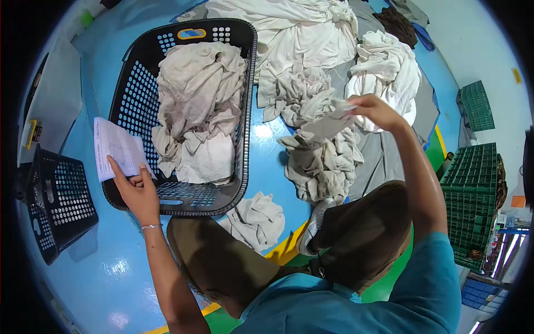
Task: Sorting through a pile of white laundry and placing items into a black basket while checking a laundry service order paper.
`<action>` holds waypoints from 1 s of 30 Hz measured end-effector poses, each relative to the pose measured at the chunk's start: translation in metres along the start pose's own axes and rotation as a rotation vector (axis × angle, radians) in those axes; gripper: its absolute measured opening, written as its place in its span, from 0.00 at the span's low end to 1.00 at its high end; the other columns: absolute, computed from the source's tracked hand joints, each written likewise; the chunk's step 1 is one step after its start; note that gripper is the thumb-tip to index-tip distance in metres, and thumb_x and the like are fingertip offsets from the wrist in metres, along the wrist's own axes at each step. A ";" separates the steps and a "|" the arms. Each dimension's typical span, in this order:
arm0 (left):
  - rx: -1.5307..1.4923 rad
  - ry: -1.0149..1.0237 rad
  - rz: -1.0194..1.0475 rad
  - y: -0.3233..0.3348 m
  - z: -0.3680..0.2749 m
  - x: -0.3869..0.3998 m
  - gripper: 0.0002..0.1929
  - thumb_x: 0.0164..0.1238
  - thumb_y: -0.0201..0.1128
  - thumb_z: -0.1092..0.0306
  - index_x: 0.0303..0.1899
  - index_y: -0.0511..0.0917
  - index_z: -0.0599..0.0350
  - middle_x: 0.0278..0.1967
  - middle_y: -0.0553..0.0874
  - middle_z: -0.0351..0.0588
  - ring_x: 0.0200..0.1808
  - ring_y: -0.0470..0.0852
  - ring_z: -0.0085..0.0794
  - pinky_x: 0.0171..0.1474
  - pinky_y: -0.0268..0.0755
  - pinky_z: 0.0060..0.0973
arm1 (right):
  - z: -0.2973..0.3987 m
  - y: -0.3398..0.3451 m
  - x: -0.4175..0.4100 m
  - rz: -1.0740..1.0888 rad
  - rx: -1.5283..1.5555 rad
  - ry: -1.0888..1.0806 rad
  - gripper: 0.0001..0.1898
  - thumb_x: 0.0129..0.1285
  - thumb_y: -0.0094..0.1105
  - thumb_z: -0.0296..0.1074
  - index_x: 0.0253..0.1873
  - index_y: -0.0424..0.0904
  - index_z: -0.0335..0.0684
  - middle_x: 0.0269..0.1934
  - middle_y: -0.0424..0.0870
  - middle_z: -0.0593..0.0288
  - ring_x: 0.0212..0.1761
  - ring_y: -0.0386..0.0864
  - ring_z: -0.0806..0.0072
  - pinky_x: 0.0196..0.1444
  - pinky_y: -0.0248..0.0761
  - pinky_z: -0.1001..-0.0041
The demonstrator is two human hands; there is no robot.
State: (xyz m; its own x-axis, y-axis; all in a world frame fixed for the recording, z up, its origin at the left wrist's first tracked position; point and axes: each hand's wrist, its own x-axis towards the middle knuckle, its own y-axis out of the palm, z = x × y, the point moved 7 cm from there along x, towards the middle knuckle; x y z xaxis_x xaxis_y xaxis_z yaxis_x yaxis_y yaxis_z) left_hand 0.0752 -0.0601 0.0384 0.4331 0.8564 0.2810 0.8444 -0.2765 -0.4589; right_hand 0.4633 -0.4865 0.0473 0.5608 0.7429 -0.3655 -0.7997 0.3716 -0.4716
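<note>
My left hand point(135, 192) grips a printed paper sheet point(119, 146) at the left side of a black perforated plastic basket point(246, 125). Inside that basket lies a heap of greyish-white cloths point(196, 87), with a whiter folded cloth point(208, 158) at its near end. My right hand point(371, 109) pinches the edge of a small light cloth point(329, 125), which hangs above a pile of crumpled greyish cloths point(321, 167). Another crumpled pile point(304, 89) lies just beyond it. One loose white cloth point(258, 221) rests on the blue floor near my knee.
Large white linens point(300, 29) are heaped at the back, with another white heap point(388, 67) to their right on a grey sheet point(379, 158). A second black basket point(62, 200) stands at the left. Green plastic crates point(469, 200) line the right wall.
</note>
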 end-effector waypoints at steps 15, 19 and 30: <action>-0.021 0.025 -0.021 -0.004 -0.004 0.000 0.41 0.69 0.61 0.79 0.80 0.51 0.46 0.70 0.67 0.57 0.29 0.73 0.19 0.33 0.72 0.18 | 0.186 0.064 -0.083 0.303 0.731 -0.297 0.31 0.61 0.62 0.18 0.70 0.66 0.26 0.61 0.79 0.52 0.64 0.77 0.70 0.67 0.69 0.71; -0.033 0.004 -0.009 -0.005 -0.002 0.000 0.41 0.69 0.62 0.78 0.80 0.51 0.47 0.71 0.66 0.57 0.29 0.73 0.19 0.34 0.72 0.19 | 0.208 0.094 -0.089 0.495 0.740 -0.308 0.35 0.54 0.65 0.11 0.69 0.67 0.27 0.63 0.77 0.51 0.67 0.74 0.69 0.70 0.66 0.69; -0.010 0.021 -0.021 -0.006 -0.003 0.001 0.42 0.68 0.62 0.77 0.80 0.51 0.48 0.69 0.68 0.58 0.27 0.73 0.20 0.33 0.72 0.19 | 0.252 0.122 -0.093 0.795 0.605 -0.327 0.39 0.55 0.58 0.12 0.72 0.54 0.23 0.63 0.70 0.45 0.67 0.71 0.66 0.48 0.79 0.79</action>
State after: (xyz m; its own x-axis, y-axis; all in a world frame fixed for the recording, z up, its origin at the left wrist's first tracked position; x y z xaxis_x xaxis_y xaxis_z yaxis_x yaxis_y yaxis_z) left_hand 0.0711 -0.0587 0.0440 0.4220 0.8527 0.3080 0.8564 -0.2634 -0.4441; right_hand 0.2594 -0.3700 0.2254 -0.1861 0.9756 -0.1166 -0.9363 -0.1401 0.3220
